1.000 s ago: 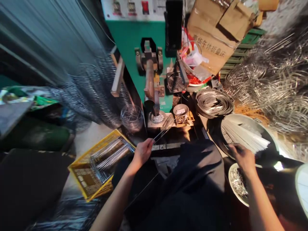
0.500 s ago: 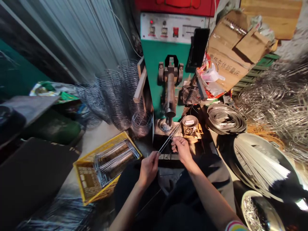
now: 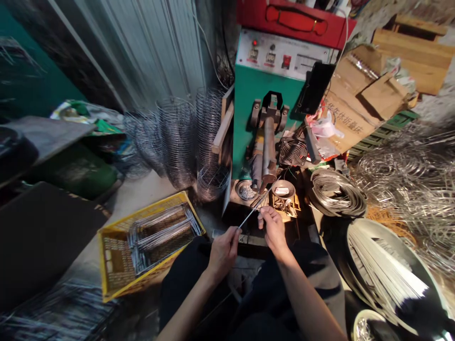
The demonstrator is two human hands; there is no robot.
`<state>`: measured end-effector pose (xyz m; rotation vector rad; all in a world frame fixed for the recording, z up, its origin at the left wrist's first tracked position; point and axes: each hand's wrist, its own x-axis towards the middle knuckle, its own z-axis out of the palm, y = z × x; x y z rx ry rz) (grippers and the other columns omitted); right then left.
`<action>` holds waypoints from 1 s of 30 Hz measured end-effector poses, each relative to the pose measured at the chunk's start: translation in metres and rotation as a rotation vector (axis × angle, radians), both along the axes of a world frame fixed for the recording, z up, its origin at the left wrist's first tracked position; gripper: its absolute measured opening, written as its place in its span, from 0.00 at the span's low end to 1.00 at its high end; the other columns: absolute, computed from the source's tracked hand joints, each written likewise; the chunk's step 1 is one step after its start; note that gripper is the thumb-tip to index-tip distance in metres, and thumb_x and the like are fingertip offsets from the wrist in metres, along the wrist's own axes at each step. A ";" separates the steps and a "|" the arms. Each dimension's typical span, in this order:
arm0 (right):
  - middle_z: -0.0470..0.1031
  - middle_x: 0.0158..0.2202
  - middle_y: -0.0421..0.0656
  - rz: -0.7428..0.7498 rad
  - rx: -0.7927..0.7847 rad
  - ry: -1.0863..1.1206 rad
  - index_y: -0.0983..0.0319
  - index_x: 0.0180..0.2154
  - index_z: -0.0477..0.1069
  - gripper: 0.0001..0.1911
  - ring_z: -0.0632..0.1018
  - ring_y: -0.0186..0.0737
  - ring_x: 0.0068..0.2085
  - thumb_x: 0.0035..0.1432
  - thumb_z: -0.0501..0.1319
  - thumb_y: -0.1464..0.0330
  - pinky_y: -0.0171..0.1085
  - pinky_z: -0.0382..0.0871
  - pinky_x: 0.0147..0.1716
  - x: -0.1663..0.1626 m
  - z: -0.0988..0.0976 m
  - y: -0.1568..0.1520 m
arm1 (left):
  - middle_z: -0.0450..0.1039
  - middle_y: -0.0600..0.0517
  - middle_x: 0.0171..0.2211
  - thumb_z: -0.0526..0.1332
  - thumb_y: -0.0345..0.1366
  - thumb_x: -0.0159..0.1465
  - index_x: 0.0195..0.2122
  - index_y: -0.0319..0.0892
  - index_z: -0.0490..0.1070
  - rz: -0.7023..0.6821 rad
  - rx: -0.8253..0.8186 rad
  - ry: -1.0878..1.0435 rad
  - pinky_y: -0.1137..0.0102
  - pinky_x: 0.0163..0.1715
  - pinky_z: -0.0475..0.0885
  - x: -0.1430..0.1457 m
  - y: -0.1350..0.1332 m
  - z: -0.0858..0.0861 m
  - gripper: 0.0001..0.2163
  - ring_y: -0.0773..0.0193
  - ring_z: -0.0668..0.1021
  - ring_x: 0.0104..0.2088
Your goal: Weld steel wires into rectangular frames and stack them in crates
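My left hand (image 3: 223,248) is closed on the near end of a thin metal wire rod (image 3: 248,217), which slants up and away to the right. The rod's far end reaches the spot below the machine's metal arms (image 3: 269,156), between two small dishes. My right hand (image 3: 273,229) is pinched just right of the rod; whatever its fingertips hold is too small to make out. One dish of small metal bits (image 3: 246,190) lies beyond the rod to the left. Another round dish (image 3: 283,189) with a white block stands beyond my right hand.
A yellow crate (image 3: 106,265) of bent wire frames sits at left, near wire coils (image 3: 176,142). The green machine (image 3: 245,113) stands ahead with a small fan (image 3: 293,151). At right are coiled metal strip (image 3: 336,194), a basin of flat strips (image 3: 386,265) and tangled wire (image 3: 408,166).
The view has shifted, so the machine appears farther right and lower. Both hands stay at the rod, and the rod now looks like a single line rather than two.
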<state>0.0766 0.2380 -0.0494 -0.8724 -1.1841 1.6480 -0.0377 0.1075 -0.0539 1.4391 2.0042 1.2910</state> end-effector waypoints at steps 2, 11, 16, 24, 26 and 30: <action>0.65 0.19 0.35 -0.007 -0.001 0.004 0.61 0.25 0.69 0.15 0.61 0.28 0.18 0.55 0.67 0.58 0.30 0.55 0.18 0.000 0.000 0.002 | 0.77 0.51 0.29 0.50 0.39 0.71 0.37 0.43 0.72 0.006 0.003 0.002 0.71 0.31 0.68 0.000 0.001 -0.001 0.13 0.62 0.79 0.28; 0.65 0.20 0.34 0.025 -0.003 0.029 0.61 0.26 0.67 0.15 0.60 0.27 0.18 0.54 0.67 0.58 0.31 0.52 0.18 0.000 0.002 0.013 | 0.76 0.50 0.29 0.48 0.39 0.71 0.37 0.43 0.71 -0.009 -0.015 -0.007 0.71 0.31 0.68 0.002 0.007 0.003 0.13 0.61 0.79 0.29; 0.64 0.20 0.34 0.042 0.022 0.031 0.60 0.26 0.66 0.16 0.60 0.28 0.18 0.55 0.67 0.58 0.31 0.52 0.19 0.001 0.003 0.014 | 0.76 0.51 0.27 0.49 0.39 0.72 0.37 0.44 0.71 -0.011 -0.009 -0.005 0.71 0.29 0.67 0.001 0.008 0.005 0.13 0.61 0.78 0.27; 0.64 0.19 0.35 0.060 0.049 0.026 0.60 0.25 0.66 0.17 0.60 0.29 0.19 0.56 0.67 0.57 0.31 0.53 0.19 -0.002 0.005 0.015 | 0.78 0.51 0.29 0.49 0.38 0.71 0.38 0.44 0.71 -0.004 0.031 0.024 0.71 0.30 0.69 -0.002 0.010 0.005 0.12 0.61 0.81 0.28; 0.63 0.18 0.34 0.056 0.049 0.028 0.60 0.25 0.66 0.18 0.59 0.29 0.19 0.56 0.67 0.56 0.31 0.53 0.19 -0.003 0.004 0.016 | 0.78 0.51 0.28 0.49 0.38 0.71 0.38 0.44 0.72 0.001 0.037 0.024 0.71 0.29 0.69 -0.002 0.011 0.005 0.13 0.61 0.80 0.28; 0.63 0.18 0.34 0.047 0.041 0.045 0.60 0.26 0.66 0.17 0.59 0.28 0.19 0.56 0.67 0.57 0.31 0.52 0.19 -0.005 0.003 0.017 | 0.78 0.51 0.27 0.49 0.38 0.71 0.37 0.43 0.72 0.001 0.042 0.021 0.72 0.29 0.69 -0.002 0.012 0.007 0.13 0.61 0.80 0.27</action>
